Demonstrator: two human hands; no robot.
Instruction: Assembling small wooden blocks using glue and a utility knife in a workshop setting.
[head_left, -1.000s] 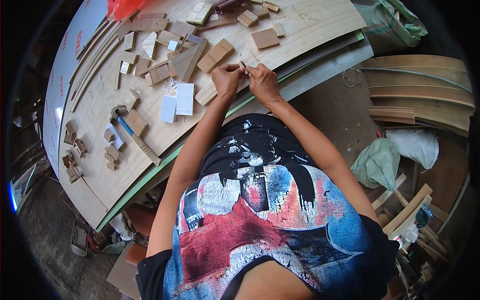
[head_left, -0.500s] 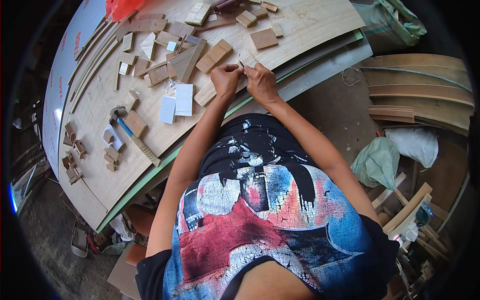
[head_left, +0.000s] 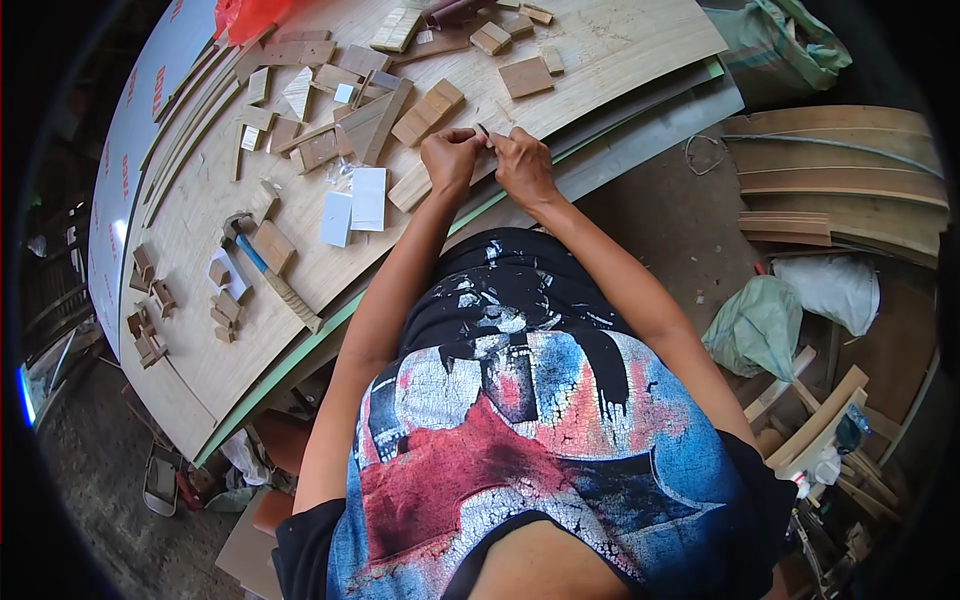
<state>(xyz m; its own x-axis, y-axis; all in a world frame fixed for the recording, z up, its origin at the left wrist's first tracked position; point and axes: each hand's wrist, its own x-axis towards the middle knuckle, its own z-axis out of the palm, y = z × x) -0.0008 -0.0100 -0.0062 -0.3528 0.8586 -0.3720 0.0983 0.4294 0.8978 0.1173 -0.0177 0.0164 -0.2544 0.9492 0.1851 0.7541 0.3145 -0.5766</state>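
Observation:
My left hand (head_left: 450, 160) and my right hand (head_left: 525, 168) meet fingertip to fingertip over the near edge of the wooden board. Both are closed in a pinch. Between them sticks up a small thin dark piece (head_left: 483, 129), too small to name; which hand grips it I cannot tell. Just left of the hands, a joined row of wooden blocks (head_left: 428, 112) lies on the board. A pale wood strip (head_left: 410, 187) runs under my left wrist. Beyond my hands sits a flat brown wooden block (head_left: 526, 77).
The plywood tabletop (head_left: 590, 60) carries several small wood offcuts, two white cards (head_left: 369, 199) and a hammer (head_left: 262, 262) with a blue and tan handle. A red plastic bag (head_left: 245, 18) is at the far left. Curved wooden panels (head_left: 840, 150) and sacks (head_left: 757, 325) stand on the right.
My hands stay almost in place, with only a slight shift of the fingers around the small dark piece. Nothing on the board has visibly moved.

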